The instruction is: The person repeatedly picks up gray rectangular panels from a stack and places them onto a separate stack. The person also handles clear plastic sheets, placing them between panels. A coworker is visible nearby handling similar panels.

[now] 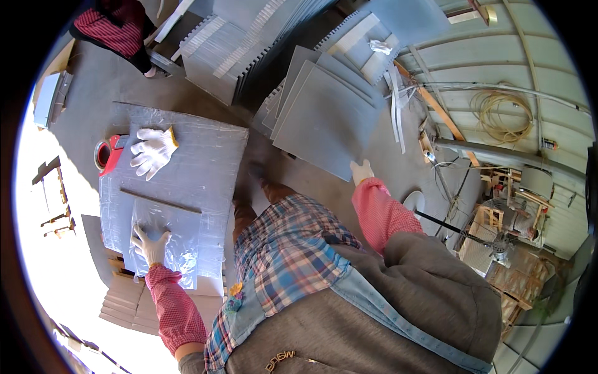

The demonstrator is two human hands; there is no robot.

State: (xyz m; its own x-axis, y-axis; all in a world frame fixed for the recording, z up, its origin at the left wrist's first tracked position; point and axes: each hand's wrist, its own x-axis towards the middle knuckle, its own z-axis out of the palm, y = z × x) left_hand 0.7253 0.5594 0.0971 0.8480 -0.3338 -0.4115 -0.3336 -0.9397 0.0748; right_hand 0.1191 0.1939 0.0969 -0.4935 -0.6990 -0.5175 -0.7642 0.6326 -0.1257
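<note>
My left hand [151,248], in a white knit glove and pink checked sleeve, lies with its fingers spread on a clear plastic bag [180,240] on the work surface. A thin dark strip [161,201] runs along the bag's far edge. On the right, my gloved right hand [361,172] is at the near right corner of a large grey sheet [327,118], fingers closed on its edge; the underside of the grip is hidden. That sheet rests on a fanned stack of similar sheets [298,75].
A loose white glove [154,151] and a red tape dispenser [112,154] lie on the plastic-covered work surface [212,137]. Behind stand stacks of grey notched panels [218,56]. Another person [115,31] is at the far left. A fan [498,248] and coiled hose [503,115] are at right.
</note>
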